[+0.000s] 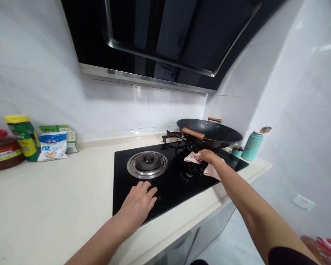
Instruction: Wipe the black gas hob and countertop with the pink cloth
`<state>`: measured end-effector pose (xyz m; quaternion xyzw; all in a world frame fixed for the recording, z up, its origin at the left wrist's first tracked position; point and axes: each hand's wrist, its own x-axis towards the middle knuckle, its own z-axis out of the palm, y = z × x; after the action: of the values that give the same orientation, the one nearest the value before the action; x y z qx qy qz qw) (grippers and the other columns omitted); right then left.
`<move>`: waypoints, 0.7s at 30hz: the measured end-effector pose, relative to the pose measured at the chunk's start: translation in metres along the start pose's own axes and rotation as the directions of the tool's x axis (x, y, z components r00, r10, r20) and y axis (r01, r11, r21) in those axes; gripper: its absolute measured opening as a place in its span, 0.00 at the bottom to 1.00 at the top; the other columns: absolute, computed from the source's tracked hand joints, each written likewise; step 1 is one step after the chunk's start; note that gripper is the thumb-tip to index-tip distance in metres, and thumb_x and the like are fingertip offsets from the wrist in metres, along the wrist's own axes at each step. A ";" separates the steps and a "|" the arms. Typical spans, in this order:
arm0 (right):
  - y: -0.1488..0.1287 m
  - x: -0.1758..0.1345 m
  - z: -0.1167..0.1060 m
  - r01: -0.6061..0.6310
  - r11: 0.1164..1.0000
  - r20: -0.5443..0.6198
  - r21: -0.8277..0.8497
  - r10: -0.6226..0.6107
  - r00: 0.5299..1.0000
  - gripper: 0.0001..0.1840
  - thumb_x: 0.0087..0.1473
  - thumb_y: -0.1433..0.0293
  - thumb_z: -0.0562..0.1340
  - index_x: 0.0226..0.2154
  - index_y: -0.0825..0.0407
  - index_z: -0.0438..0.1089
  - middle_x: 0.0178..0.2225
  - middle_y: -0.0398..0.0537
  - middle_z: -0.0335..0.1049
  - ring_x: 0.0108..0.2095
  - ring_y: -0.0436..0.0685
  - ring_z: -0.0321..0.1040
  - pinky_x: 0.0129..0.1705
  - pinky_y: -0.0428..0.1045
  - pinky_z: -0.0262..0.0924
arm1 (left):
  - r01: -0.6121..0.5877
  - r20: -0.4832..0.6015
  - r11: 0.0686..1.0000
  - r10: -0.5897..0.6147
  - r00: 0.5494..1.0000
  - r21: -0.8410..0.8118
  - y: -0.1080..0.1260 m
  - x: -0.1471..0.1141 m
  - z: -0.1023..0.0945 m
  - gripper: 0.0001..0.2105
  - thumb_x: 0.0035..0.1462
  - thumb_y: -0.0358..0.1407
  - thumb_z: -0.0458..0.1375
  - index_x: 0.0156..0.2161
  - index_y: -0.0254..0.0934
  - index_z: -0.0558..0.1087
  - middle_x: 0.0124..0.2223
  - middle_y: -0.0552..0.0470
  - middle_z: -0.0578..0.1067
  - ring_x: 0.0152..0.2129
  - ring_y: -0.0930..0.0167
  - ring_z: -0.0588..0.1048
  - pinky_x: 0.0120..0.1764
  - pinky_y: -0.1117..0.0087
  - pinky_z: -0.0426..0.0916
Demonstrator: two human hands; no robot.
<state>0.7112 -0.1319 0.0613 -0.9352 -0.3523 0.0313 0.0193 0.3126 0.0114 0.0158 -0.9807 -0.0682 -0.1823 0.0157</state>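
My right hand point(207, 156) is closed on a pale pink cloth point(193, 158), pressing it on the black glass hob point(176, 184) just in front of the wok. Part of the cloth hangs out below my wrist. My left hand point(140, 198) hovers over or rests on the hob's front left, its fingers loosely bent and apart with nothing in them. Near it is the bare left burner point(147, 162) with its steel ring. The black wok point(223, 133) with wooden handles sits on the right burner. Control knobs point(190, 170) lie between my hands.
A pot stand point(173, 140) lies behind the hob, left of the wok. At right stand a teal bottle point(252, 146) and a small tin point(237, 151). Jars and packets, including a white-blue bag point(53, 147), line the left wall. A range hood point(165, 40) hangs low overhead.
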 end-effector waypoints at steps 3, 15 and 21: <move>-0.037 0.014 -0.004 0.036 0.999 0.021 -0.022 -0.036 0.999 0.17 0.57 0.58 0.60 0.34 0.51 0.80 0.37 0.54 0.80 0.39 0.60 0.76 0.36 0.46 0.61 | 0.007 0.000 1.000 -0.007 1.000 0.019 0.000 0.000 0.001 0.15 0.68 0.34 0.51 0.54 0.36 0.74 0.50 0.43 0.73 0.46 0.61 0.71 0.44 0.59 0.70; -0.122 0.032 0.006 0.276 0.961 0.075 -0.021 -0.274 0.959 0.23 0.59 0.64 0.58 0.56 0.41 0.70 0.47 0.49 0.77 0.44 0.58 0.74 0.42 0.46 0.63 | 0.021 0.032 0.999 -0.022 0.999 0.037 0.001 0.002 0.002 0.13 0.66 0.33 0.52 0.52 0.37 0.75 0.49 0.43 0.73 0.45 0.61 0.70 0.43 0.60 0.69; -0.106 -0.003 0.001 0.346 0.938 0.151 -0.026 -0.339 0.929 0.28 0.56 0.64 0.60 0.60 0.37 0.67 0.51 0.49 0.72 0.44 0.59 0.73 0.41 0.47 0.65 | 0.016 0.013 1.000 -0.016 1.000 -0.002 0.001 0.000 0.003 0.14 0.68 0.35 0.50 0.51 0.37 0.75 0.49 0.42 0.73 0.45 0.61 0.69 0.43 0.60 0.68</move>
<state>0.6388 -0.0546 0.0666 -0.8549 -0.5111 0.0858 -0.0254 0.3141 0.0108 0.0133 -0.9814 -0.0759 -0.1759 0.0129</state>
